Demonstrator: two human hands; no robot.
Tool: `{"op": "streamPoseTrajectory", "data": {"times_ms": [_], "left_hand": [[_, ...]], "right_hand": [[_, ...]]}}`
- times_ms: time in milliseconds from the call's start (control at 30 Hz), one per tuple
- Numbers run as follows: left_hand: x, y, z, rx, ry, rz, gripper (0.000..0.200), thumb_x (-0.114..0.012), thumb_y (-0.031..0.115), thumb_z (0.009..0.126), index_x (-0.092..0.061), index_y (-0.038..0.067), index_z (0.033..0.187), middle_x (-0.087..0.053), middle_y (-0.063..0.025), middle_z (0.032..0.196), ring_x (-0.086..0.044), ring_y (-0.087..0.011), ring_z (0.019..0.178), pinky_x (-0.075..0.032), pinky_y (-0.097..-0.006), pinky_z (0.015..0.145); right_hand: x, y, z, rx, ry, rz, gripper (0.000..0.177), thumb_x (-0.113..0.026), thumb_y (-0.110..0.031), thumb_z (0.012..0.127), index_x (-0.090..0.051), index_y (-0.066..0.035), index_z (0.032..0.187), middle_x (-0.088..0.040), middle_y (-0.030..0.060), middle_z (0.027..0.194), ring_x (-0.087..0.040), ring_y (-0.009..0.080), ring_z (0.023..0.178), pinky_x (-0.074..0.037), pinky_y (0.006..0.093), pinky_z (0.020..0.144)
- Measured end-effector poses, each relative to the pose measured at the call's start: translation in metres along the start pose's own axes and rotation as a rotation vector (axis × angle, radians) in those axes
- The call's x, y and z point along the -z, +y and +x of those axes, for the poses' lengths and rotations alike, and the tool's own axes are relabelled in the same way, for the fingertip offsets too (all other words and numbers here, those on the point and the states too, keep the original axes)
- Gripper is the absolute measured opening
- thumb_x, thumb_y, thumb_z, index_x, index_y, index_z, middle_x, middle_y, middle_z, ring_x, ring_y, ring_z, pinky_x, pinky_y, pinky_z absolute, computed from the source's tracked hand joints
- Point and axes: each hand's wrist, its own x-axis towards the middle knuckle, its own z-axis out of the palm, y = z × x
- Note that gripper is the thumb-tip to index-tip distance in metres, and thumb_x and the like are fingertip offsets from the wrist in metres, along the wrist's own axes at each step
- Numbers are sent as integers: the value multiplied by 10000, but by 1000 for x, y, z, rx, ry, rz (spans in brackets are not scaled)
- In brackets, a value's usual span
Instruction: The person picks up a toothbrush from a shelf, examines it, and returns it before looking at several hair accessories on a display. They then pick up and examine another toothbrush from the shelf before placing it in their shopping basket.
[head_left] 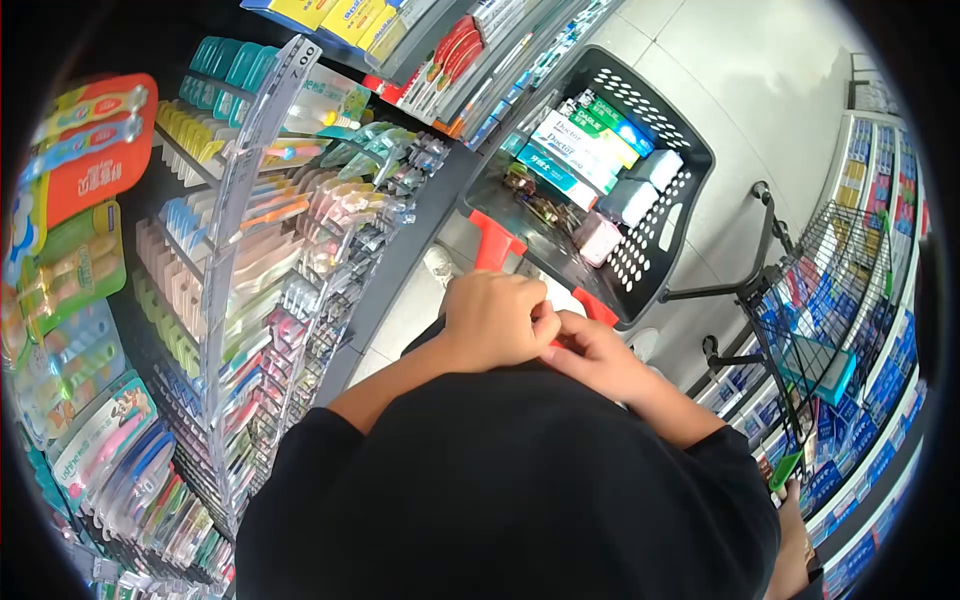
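Note:
My left hand (497, 318) is closed, its fingers curled just below the red handle (494, 243) of a black basket (697, 160). Against it on the right, my right hand (602, 358) is also closed, thumb and fingers bent toward the left hand. A small bit of red shows between the two hands; what each one grips is hidden. Toothpaste boxes (568, 152), a pink pack (597, 239) and grey-white packs (630, 201) lie in the basket beyond the hands.
Racks of packaged toothbrushes (270, 220) stand at the left. A wire shopping cart (825, 290) is at the right, with shelves (900, 350) behind it. Another person's hand (790, 535) holds a green handle at the lower right. Pale floor tiles (740, 60) show past the basket.

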Motion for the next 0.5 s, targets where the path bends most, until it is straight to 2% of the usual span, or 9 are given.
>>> {"op": "streamPoseTrajectory", "data": {"times_ms": [100, 167, 233, 300, 367, 433, 500], "left_hand": [[-2, -1, 5, -26, 60, -2, 147, -613, 147, 651, -518, 110, 546, -533, -41, 502, -526, -243, 448, -415, -349, 456], [1, -2, 9, -10, 35, -11, 147, -617, 142, 647, -505, 103, 560, -523, -35, 506, -520, -240, 444, -408, -344, 449], [4, -3, 13, 9, 24, -42, 153, -623, 141, 646, -499, 98, 566, -522, -34, 512, -519, -238, 443, -405, -341, 446], [10, -5, 23, 63, -65, -71, 109, -629, 151, 686, -542, 96, 652, -555, -27, 558, -544, -229, 472, -414, -335, 451], [12, -10, 32, 121, -148, -117, 85, -626, 157, 713, -567, 98, 708, -571, -23, 582, -559, -228, 492, -422, -335, 458], [16, -17, 43, 180, -266, -137, 112, -616, 151, 734, -592, 102, 831, -595, -32, 642, -587, -239, 551, -439, -344, 487], [17, -22, 51, 166, -294, -141, 135, -610, 135, 734, -586, 94, 859, -592, -53, 666, -585, -254, 563, -443, -359, 497]], "right_hand": [[28, 11, 28, 34, 138, 16, 202, -568, -138, 889, -563, -18, 1051, -608, 28, 905, -545, 84, 829, -450, 253, 735], [58, 27, 55, -6, 202, -153, 179, -525, -101, 908, -557, 5, 1048, -601, 30, 910, -542, 94, 858, -441, 246, 773], [83, 41, 87, 27, 270, -185, 184, -524, -134, 908, -566, 1, 1025, -602, 26, 845, -539, 92, 805, -438, 233, 743], [113, 70, 126, -61, 337, -313, 191, -529, -165, 902, -577, 1, 983, -596, 41, 775, -531, 91, 737, -443, 236, 689], [140, 97, 162, -143, 353, -635, 251, -550, -231, 882, -589, 8, 951, -617, 95, 736, -585, 169, 699, -465, 311, 649], [158, 115, 197, -317, 320, -939, 351, -569, -301, 816, -597, -9, 1009, -649, 209, 905, -632, 333, 864, -487, 397, 766], [184, 156, 230, -364, 179, -1132, 374, -571, -318, 810, -598, -11, 1021, -643, 226, 946, -618, 372, 899, -481, 438, 794]]}}
